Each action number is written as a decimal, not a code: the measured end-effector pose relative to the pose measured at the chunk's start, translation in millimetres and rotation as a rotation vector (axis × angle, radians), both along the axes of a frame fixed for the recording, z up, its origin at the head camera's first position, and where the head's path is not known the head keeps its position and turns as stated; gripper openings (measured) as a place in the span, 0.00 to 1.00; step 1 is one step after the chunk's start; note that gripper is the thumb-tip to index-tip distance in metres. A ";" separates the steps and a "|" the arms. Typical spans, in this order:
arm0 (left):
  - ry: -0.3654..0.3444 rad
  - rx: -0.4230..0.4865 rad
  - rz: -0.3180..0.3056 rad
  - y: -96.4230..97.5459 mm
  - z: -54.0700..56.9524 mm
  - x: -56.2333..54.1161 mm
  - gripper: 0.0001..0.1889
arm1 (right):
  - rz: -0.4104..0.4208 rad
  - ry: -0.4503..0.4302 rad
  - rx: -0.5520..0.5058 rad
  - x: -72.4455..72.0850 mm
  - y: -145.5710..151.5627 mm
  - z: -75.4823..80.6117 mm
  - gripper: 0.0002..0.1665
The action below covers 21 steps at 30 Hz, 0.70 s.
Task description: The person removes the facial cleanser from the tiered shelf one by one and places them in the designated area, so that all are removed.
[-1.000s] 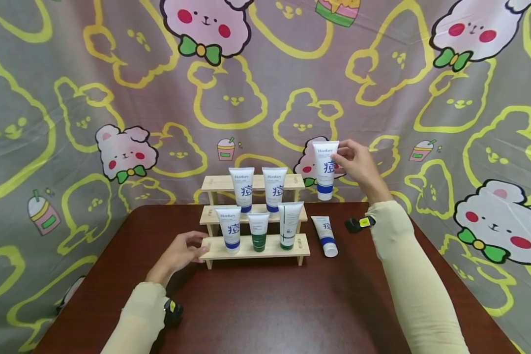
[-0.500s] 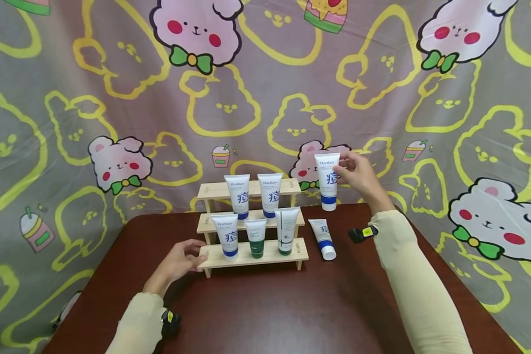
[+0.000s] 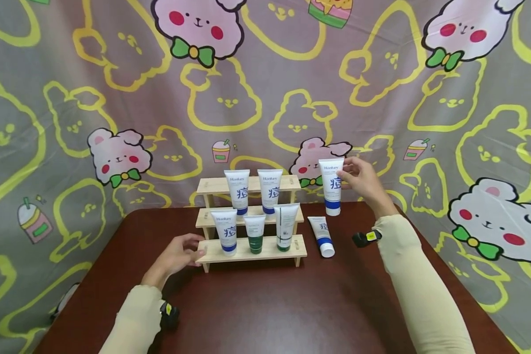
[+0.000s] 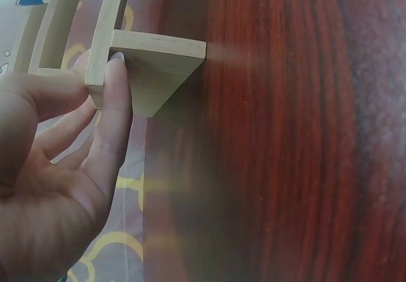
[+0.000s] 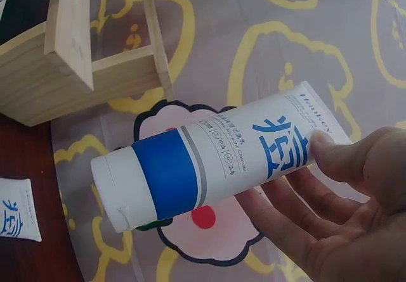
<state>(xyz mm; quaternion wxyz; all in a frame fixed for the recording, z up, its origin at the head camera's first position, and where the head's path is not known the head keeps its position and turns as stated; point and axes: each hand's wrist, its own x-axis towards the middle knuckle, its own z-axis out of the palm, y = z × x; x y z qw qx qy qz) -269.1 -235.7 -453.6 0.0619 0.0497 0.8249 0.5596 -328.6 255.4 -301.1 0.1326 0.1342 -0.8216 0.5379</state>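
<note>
My right hand (image 3: 364, 180) grips a white cleanser tube (image 3: 332, 182) with a blue band and blue lettering, held upright in the air right of the rack. In the right wrist view, thumb and fingers pinch the tube (image 5: 235, 149) near its flat crimped end. My left hand (image 3: 177, 255) pinches the left end of the lowest shelf of the wooden three-step rack (image 3: 265, 253); in the left wrist view the thumb lies above and a finger below the board (image 4: 98, 54). A second blue-banded tube (image 3: 322, 236) lies on the table below the held one.
On the bottom step stand a blue-banded tube (image 3: 226, 231), a small green-and-white tube (image 3: 255, 231) and a taller white tube with a green base (image 3: 286, 226). Two blue-banded tubes, left (image 3: 237, 189) and right (image 3: 270, 189), stand on the middle step. A patterned curtain (image 3: 248, 98) hangs behind the dark wooden table (image 3: 256, 305).
My right hand has lowered the held tube and moved it slightly right relative to the rack. My left hand stays at the rack's end. The head view has shifted a little.
</note>
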 end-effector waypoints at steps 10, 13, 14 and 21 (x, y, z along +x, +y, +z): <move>0.014 0.027 -0.016 -2.5 -0.4 0.4 0.23 | 0.013 -0.022 -0.006 2.2 12.9 -9.8 0.21; 0.015 0.009 -0.008 -2.3 0.6 -0.6 0.22 | 0.000 -0.027 0.002 2.5 19.2 -14.2 0.19; 0.013 0.003 -0.006 -1.9 1.1 -0.7 0.22 | -0.005 -0.032 0.003 2.6 21.3 -15.6 0.19; -0.008 0.007 0.002 0.1 -0.9 -0.4 0.22 | -0.006 -0.102 0.001 4.3 29.8 -24.9 0.22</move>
